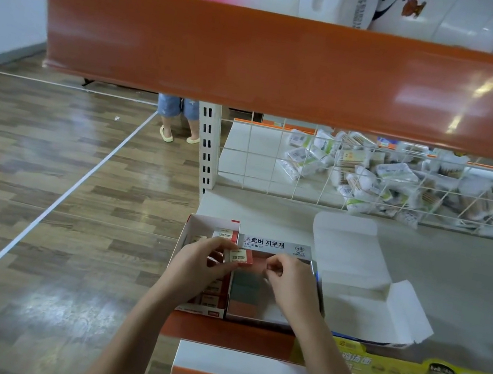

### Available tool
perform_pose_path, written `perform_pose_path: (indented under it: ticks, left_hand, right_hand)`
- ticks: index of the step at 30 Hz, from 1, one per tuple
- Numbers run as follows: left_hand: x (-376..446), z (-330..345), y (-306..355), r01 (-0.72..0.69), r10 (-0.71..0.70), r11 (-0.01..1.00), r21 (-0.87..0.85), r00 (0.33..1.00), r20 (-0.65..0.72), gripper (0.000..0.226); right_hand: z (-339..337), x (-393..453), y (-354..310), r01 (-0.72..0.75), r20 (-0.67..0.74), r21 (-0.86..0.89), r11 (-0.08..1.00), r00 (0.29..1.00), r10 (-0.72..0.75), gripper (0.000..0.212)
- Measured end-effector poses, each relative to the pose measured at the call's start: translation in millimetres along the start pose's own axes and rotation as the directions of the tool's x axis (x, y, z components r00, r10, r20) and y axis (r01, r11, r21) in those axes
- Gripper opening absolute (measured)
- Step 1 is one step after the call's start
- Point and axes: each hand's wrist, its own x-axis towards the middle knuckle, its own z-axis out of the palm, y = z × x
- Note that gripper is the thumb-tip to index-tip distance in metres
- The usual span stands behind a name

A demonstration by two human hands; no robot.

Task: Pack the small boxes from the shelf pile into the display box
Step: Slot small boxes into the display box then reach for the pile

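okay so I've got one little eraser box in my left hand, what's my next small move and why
Probably carry the small box in your left hand rightward and set it into the open display box, beside your right hand; it sits at the box's edge, and bare floor shows inside.

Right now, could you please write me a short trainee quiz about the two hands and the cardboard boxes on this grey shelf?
1. True or false: the left hand holds a small red-and-cream box marked 2B.
2. Which box has its white lid flaps folded open to the right? A) the narrow red-and-white display box B) the wider box with the white printed label
3. Fill in: behind the white wire grid lie small plastic ____.

Key: 1 true; 2 B; 3 packets. The right hand is over the wider box.
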Motion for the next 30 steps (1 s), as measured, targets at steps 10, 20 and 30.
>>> perform_pose_path:
  ticks: [10, 20, 30]
  left_hand:
    - [-0.8, 0.2, -1.0, 0.002, -0.002, 1.0, -0.018, 1.0, -0.004, 0.025]
    - [-0.7, -0.7, -1.5, 0.002, -0.002, 1.0, -0.001, 1.0, 0.01, 0.026]
    - [-1.3, -0.9, -0.7, 0.006, -0.006, 1.0, -0.003, 1.0, 0.019, 0.026]
  right_hand:
    - [5.0, 1.0, 4.1, -0.018, 0.0, 0.071, 0.997, 1.0, 0.018, 0.018]
    - [3.3, -0.3, -6.6, 0.099, -0.036, 0.114, 0.989, 0.995, -0.096, 0.035]
    - [5.1, 1.7, -1.6, 0.051, 0.02, 0.194, 0.98, 0.998, -0.055, 0.022]
